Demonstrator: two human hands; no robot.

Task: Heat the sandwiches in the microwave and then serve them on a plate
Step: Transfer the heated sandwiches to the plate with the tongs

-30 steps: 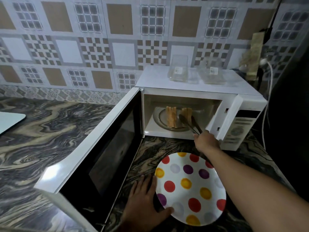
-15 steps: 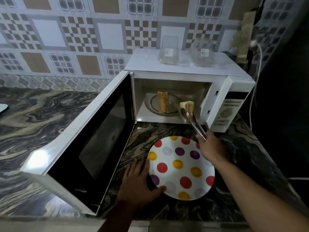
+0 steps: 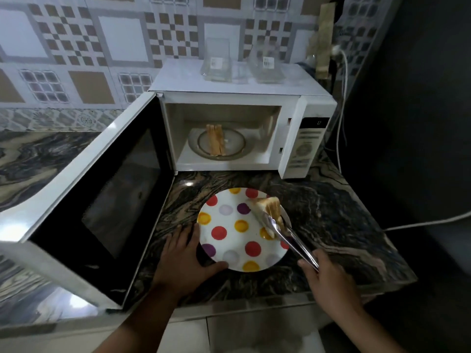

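Transferring the first sandwich [image 3: 270,212] from the microwave [image 3: 237,128] to the spotted plate [image 3: 234,235]. The right hand [image 3: 328,276], its fingers [image 3: 305,263] curled round the handles of the metal tongs [image 3: 288,235], pinches the tongs shut on the sandwich, which now sits over the right side of the plate; whether the bread already rests on the plate or is held just above it cannot be told. A second ago the tongs were reaching into the oven cavity toward the right-hand of two sandwiches on the glass turntable [image 3: 219,143]; half a second ago that sandwich was lifted at the oven mouth. It has since crossed the gap to the plate. The left hand [image 3: 183,261] lies flat on the desk [image 3: 331,220] with its fingers spread and the thumb touching the near-left rim of the plate, as it did throughout, apparently steadying it. The second sandwich [image 3: 216,143] remains upright on the turntable, left of its centre, and the microwave door [image 3: 102,200] stands wide open to the left. Two clear containers [image 3: 237,62] rest on top of the oven. Judged from this, heating is done and serving is about half complete: the tongs must release, then fetch the remaining sandwich
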